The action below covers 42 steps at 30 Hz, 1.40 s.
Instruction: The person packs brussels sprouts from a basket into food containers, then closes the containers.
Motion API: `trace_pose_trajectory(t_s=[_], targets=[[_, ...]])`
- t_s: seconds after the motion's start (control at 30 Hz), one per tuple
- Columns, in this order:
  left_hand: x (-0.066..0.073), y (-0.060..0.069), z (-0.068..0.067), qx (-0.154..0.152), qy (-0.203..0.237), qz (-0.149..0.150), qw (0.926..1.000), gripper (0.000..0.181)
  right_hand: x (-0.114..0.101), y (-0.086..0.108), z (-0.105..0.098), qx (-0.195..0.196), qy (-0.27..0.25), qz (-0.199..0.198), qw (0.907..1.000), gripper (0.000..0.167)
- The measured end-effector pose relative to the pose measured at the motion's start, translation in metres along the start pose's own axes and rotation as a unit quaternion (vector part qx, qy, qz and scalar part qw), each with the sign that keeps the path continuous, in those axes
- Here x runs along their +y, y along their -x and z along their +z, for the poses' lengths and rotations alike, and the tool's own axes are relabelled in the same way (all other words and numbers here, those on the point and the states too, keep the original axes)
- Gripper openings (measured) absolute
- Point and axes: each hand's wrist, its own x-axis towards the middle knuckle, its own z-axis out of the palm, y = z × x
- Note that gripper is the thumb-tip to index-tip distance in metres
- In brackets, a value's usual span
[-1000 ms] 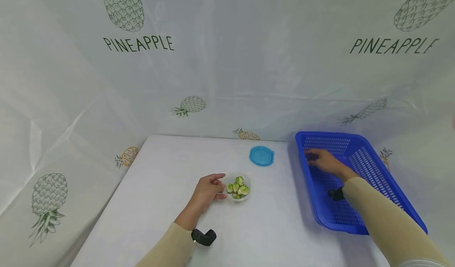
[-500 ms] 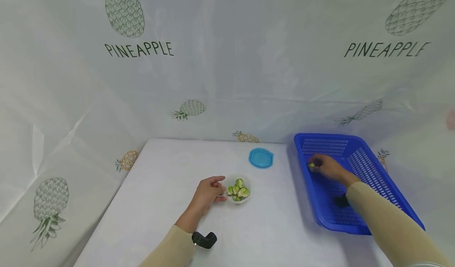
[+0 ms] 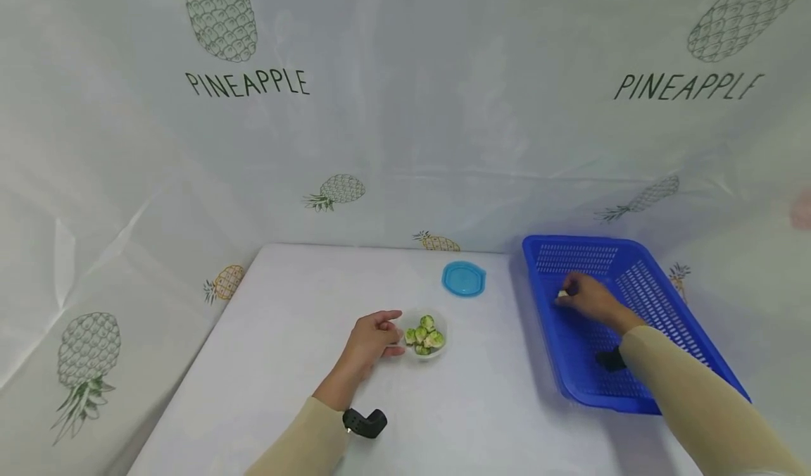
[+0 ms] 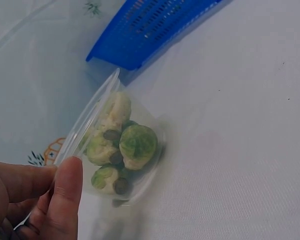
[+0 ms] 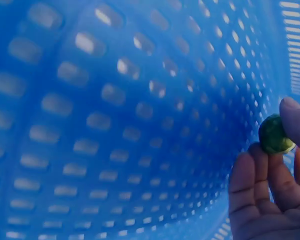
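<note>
A clear plastic bowl [image 4: 149,187] stands on the white table with several Brussels sprouts [image 3: 434,339] inside. My left hand [image 3: 370,336] is at its left side and pinches the rim between thumb and fingers, as the left wrist view shows. Inside the blue basket, my right hand [image 3: 589,298] holds a single Brussels sprout [image 5: 275,136] between thumb and fingertips. That sprout is above the basket floor, near the left wall, and is partly covered by the fingers in the head view.
The blue perforated basket [image 3: 564,386] occupies the table's right side. A light-blue lid [image 3: 464,279] lies flat behind the bowl, towards the back edge. A pineapple-printed sheet [image 3: 405,124] hangs behind the table and along its left side.
My right hand has shifted slightly right and towards me inside the basket, and a Brussels sprout has come into view in its fingers. The left hand and bowl keep their places.
</note>
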Motion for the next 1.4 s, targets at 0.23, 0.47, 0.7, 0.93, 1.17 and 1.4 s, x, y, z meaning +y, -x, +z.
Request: trace_pose_trajectory(t_s=[0.23,0.47,0.7,0.93,1.17,1.4], targets=[[0.002,-0.002,0.0,-0.005,0.005,0.006,1.0,0.05,-0.003,0.01,-0.016,0.012,-0.002,0.013,0.9998,0.034],[0.002,-0.003,0.002,-0.009,0.008,0.009,0.9999,0.05,-0.013,0.023,-0.027,0.023,-0.046,0.017,0.9986,0.047],[0.0,-0.002,0.003,-0.015,0.011,0.005,0.9998,0.051,-0.026,0.031,-0.031,0.043,-0.047,0.017,0.9978,0.05],[-0.003,0.0,0.003,-0.017,0.016,0.007,0.9997,0.051,-0.039,0.04,-0.036,0.03,-0.057,0.027,0.9976,0.053],[-0.006,0.001,0.001,-0.013,0.022,0.006,0.9997,0.05,-0.055,0.044,-0.04,0.058,-0.061,0.017,0.9963,0.046],[-0.001,0.002,-0.001,-0.008,0.022,0.004,0.9997,0.049,-0.072,0.046,-0.048,0.082,-0.063,0.007,0.9946,0.038]])
